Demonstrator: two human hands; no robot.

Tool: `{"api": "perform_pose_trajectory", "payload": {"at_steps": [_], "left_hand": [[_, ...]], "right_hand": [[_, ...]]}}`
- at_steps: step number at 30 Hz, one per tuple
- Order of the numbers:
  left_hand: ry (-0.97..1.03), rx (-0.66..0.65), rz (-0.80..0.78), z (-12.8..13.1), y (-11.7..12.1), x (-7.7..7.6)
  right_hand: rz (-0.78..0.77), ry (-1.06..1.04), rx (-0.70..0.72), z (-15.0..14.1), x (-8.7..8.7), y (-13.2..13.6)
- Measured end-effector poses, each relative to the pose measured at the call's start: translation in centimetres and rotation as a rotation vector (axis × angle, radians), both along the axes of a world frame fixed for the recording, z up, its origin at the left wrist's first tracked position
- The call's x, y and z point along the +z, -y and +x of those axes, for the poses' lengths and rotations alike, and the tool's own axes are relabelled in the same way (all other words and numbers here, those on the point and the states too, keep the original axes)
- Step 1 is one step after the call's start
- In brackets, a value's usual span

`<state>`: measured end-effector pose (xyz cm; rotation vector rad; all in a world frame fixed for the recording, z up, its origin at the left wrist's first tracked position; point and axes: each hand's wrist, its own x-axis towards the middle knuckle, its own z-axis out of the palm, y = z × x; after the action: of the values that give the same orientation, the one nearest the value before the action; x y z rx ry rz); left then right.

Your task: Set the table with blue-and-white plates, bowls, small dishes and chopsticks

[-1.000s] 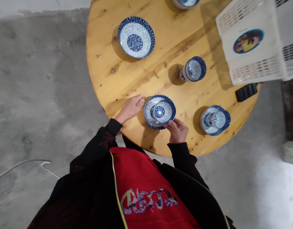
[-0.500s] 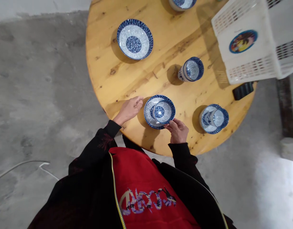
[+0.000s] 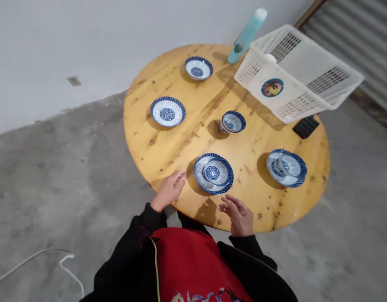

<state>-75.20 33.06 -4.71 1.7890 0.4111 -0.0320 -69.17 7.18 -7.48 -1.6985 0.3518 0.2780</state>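
Note:
A small blue-and-white bowl (image 3: 216, 171) sits inside a blue-and-white plate (image 3: 200, 173) near the front edge of the round wooden table (image 3: 181, 142). My left hand (image 3: 170, 189) rests on the table just left of that plate, fingers loosely curled, holding nothing. My right hand (image 3: 238, 214) hovers over the table's front edge below the plate, fingers spread and apart from the dishes.
Another bowl-on-plate set (image 3: 286, 167) lies at the right. A lone bowl (image 3: 233, 121) stands mid-table, with a plate (image 3: 167, 111) at left and a bowl (image 3: 198, 68) at the back. A white plastic basket (image 3: 294, 73), a teal bottle (image 3: 247, 35) and a black object (image 3: 305, 126) are at the right rear.
My right hand has let go of the small bowl and drawn back toward me. The view has tilted up, showing the wall, bottle and whole table.

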Motion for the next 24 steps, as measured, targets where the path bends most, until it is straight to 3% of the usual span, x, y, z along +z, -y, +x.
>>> {"api": "perform_pose_trajectory", "payload": {"at_steps": [6,14,24], "left_hand": [[-0.053,-0.031,0.005,-1.7,1.4,1.8],[-0.064,0.026,0.012,-2.8,3.8,2.7],[-0.146,-0.066,0.011,-4.3,9.6,2.3]], "right_hand": [[0.065,-0.119,0.02,-2.9,-0.7,-1.4],[0.168,-0.153,0.139,-3.0,-0.2,-2.3],[0.286,-0.212,-0.008,-2.8,0.7,2.9]]}}
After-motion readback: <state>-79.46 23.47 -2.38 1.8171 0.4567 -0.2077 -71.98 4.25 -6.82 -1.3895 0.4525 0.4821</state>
